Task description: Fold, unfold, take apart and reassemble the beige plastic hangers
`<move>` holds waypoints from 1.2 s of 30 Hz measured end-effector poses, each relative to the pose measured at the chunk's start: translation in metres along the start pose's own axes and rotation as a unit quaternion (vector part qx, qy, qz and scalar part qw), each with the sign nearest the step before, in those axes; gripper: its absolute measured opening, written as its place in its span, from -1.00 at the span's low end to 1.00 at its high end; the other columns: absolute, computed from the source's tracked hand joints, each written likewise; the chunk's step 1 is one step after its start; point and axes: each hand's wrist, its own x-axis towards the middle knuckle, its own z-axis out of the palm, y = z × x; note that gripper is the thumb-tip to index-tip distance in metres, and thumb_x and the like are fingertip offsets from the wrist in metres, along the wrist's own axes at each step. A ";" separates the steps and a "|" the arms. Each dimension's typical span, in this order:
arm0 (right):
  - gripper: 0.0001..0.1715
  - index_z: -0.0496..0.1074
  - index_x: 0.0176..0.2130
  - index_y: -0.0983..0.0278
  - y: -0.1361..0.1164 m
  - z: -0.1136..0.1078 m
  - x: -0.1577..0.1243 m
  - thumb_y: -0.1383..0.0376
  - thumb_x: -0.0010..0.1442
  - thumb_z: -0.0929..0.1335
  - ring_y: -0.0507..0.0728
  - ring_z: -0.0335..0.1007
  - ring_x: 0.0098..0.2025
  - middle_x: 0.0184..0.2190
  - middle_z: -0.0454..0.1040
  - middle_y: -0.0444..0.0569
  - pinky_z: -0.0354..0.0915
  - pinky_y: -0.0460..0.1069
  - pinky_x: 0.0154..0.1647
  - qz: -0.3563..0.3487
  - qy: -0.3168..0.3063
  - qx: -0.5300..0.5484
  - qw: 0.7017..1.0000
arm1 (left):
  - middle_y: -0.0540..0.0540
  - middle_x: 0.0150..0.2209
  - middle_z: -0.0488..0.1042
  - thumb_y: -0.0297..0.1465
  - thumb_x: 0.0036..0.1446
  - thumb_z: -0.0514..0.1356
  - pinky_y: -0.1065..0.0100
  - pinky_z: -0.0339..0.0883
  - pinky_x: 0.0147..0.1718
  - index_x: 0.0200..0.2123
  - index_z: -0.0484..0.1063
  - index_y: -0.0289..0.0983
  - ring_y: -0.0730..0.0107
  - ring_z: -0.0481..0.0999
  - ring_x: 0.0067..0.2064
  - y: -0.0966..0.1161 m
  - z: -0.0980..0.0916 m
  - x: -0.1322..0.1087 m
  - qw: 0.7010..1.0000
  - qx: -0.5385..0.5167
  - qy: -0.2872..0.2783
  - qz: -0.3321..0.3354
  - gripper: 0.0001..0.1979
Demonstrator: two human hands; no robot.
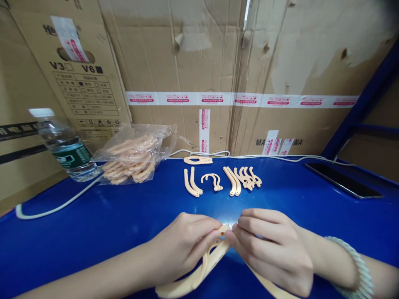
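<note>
In front of me, a cream plastic folding clothes hanger (204,268) is held between both hands. My left hand (190,236) is closed, pinching the hanger's middle with thumb and fingertips; one curved arm slants down to the lower left beneath it. My right hand (274,245) is closed on the same middle part from the other side, and a second arm (268,286) reaches out below it. The fingers hide the exact joint. Beyond the hands lie loose curved hanger arms (191,182), more arms (232,181), a pair of hooks (214,180) and several further hooks (247,177).
At the back stands a folded hanger (198,160). A clear bag (131,160) of cream parts and a water bottle (67,149) are at the left, by a white cable (59,211). A phone (343,180) lies at right. Cardboard (181,128) walls the blue table (93,241).
</note>
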 end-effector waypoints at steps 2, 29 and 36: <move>-0.80 0.48 -0.39 0.26 -0.008 0.006 -0.004 0.45 0.25 0.33 0.09 0.47 -0.32 -0.38 0.55 -0.04 0.48 0.02 -0.20 0.018 0.025 -0.011 0.999 | 0.03 -0.49 0.22 -0.39 0.38 -0.11 0.38 0.04 -0.44 -0.42 0.27 -0.27 0.45 0.19 -0.48 0.001 0.000 0.002 1.000 -0.011 -0.001 -0.005 -0.68; -0.48 0.32 0.13 0.48 0.118 -0.006 -0.059 0.31 0.21 0.27 0.13 0.43 -0.45 -0.50 0.52 -0.04 0.26 -0.03 -0.43 0.578 -0.187 0.103 0.787 | -0.06 -0.28 0.54 -0.34 0.12 0.28 0.47 0.34 -0.35 -0.17 0.54 -0.22 0.43 0.48 -0.33 -0.019 -0.011 0.013 0.780 -0.541 0.161 -0.269 -0.81; -0.53 0.38 0.07 0.45 0.113 -0.014 -0.054 0.23 0.27 0.24 0.23 0.43 -0.25 -0.31 0.48 0.10 0.31 0.09 -0.17 0.525 -0.186 0.048 0.829 | -0.05 -0.29 0.52 -0.37 0.14 0.25 0.49 0.31 -0.38 -0.14 0.54 -0.22 0.49 0.43 -0.38 -0.022 -0.010 0.013 0.780 -0.541 0.168 -0.267 -0.80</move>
